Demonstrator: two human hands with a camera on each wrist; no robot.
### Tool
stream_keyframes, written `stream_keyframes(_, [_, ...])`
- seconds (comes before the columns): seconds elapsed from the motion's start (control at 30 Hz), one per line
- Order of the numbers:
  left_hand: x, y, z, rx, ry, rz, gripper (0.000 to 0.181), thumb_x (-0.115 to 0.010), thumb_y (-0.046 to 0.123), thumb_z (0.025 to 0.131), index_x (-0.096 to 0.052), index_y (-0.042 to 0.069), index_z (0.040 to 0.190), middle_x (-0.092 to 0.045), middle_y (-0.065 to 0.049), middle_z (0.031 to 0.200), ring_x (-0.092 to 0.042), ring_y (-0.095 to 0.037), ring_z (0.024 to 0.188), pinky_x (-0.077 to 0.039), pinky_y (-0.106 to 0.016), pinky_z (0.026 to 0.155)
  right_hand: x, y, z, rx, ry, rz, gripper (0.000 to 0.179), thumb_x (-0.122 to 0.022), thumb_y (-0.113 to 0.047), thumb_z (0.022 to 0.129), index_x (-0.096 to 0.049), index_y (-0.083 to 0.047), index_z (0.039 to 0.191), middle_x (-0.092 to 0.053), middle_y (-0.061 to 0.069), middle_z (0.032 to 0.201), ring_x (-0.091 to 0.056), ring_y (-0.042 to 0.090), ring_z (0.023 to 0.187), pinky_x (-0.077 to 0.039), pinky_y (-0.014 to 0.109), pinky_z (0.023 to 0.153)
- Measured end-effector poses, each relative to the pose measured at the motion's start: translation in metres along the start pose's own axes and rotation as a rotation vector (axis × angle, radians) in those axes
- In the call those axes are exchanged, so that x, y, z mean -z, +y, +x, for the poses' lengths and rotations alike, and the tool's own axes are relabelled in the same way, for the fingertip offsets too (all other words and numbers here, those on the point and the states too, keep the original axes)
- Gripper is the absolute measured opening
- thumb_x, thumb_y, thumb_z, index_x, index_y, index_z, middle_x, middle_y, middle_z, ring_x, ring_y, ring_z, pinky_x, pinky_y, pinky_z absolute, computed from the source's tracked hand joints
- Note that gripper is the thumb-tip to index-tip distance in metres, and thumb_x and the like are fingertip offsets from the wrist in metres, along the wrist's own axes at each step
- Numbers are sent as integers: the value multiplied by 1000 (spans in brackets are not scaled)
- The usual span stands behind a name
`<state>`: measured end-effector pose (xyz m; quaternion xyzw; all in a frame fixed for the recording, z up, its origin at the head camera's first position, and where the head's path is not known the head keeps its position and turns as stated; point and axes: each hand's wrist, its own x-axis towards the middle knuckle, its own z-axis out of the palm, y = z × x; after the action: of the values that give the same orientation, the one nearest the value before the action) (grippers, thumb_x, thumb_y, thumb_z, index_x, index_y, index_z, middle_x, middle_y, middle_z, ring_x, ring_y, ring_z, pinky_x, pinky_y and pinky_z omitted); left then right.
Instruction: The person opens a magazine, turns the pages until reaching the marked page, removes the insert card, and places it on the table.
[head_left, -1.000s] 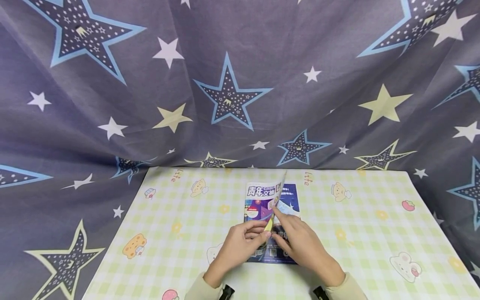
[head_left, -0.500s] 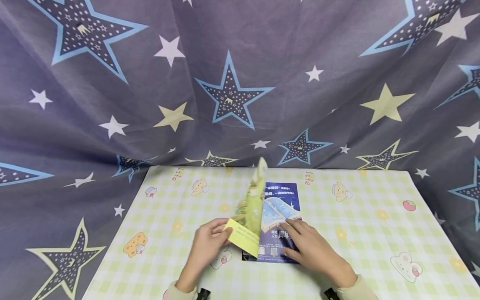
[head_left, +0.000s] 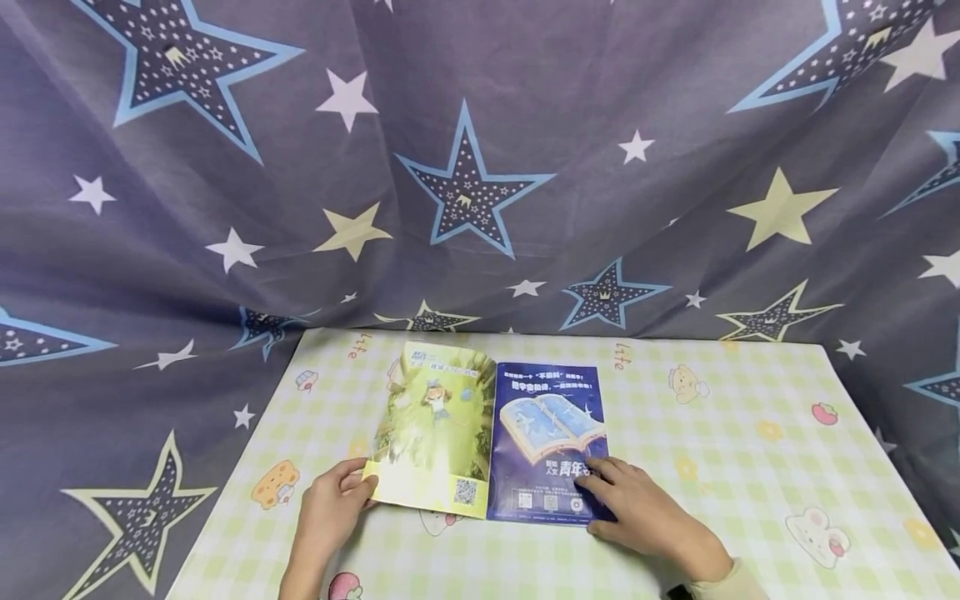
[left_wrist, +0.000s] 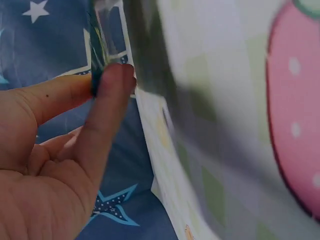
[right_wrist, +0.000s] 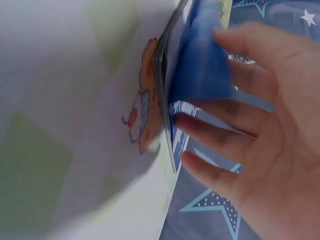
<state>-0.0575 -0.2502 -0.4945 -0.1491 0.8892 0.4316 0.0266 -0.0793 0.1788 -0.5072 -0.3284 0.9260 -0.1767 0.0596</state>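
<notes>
An open magazine lies on the table. Its left side is the turned-over front cover, showing a green and yellow inner face with a cartoon figure. The right side is a dark blue page with a picture of an open book. My left hand pinches the lower left edge of the cover between thumb and finger; the left wrist view shows this left hand close up. My right hand rests at the blue page's lower right edge, fingers loosely spread. In the right wrist view the blue page bends up beside the right hand.
A green-and-white checked tablecloth with cartoon prints covers the table. Behind and beside it hangs a dark star-patterned curtain.
My left hand has swung the front cover over to the left, opening the magazine. The right hand has shifted slightly right, uncovering more of the blue page.
</notes>
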Motion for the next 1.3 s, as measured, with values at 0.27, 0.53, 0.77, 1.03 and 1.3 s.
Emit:
stream_keyframes(0.27, [-4, -3, 1, -5, -19, 35, 45, -68, 16, 96, -58, -5, 134, -68, -21, 120, -67, -33, 109, -53, -47, 94, 2, 4, -1, -109, 266, -76, 49, -75, -30, 91, -63, -4, 131, -66, 11, 120, -63, 30, 109, -53, 48, 93])
stream_keyframes(0.53, [-24, 21, 2, -83, -86, -155, 43, -70, 17, 95, -61, 0, 133, -67, -15, 123, -66, -27, 110, -55, -31, 91, -1, -1, 3, -218, 371, 18, 64, -77, -39, 89, -57, -3, 138, -68, 6, 95, -65, 27, 100, -56, 47, 84])
stream_keyframes(0.77, [-54, 49, 3, -242, -179, -283, 40, -74, 15, 93, -64, -2, 127, -69, -16, 118, -69, -24, 105, -56, -25, 88, -1, -10, 12, -71, 426, 46, 67, -79, -23, 88, -49, -10, 147, -65, 10, 128, -62, 26, 116, -53, 45, 95])
stream_keyframes(1.03, [-99, 89, -4, -371, -405, -414, 49, -71, 31, 95, -62, -5, 128, -71, -16, 113, -71, -21, 100, -57, -26, 84, -2, -23, 31, 97, 413, 104, 61, -73, -13, 91, -47, -2, 146, -56, 16, 140, -54, 29, 128, -45, 48, 105])
stream_keyframes(1.3, [-116, 97, -9, -281, -466, -554, 34, -70, 5, 93, -63, -9, 123, -73, -14, 91, -73, -25, 79, -61, -33, 71, -2, -30, 34, 68, 352, 141, 61, -71, -20, 95, -45, -6, 149, -50, 14, 146, -49, 27, 134, -42, 44, 108])
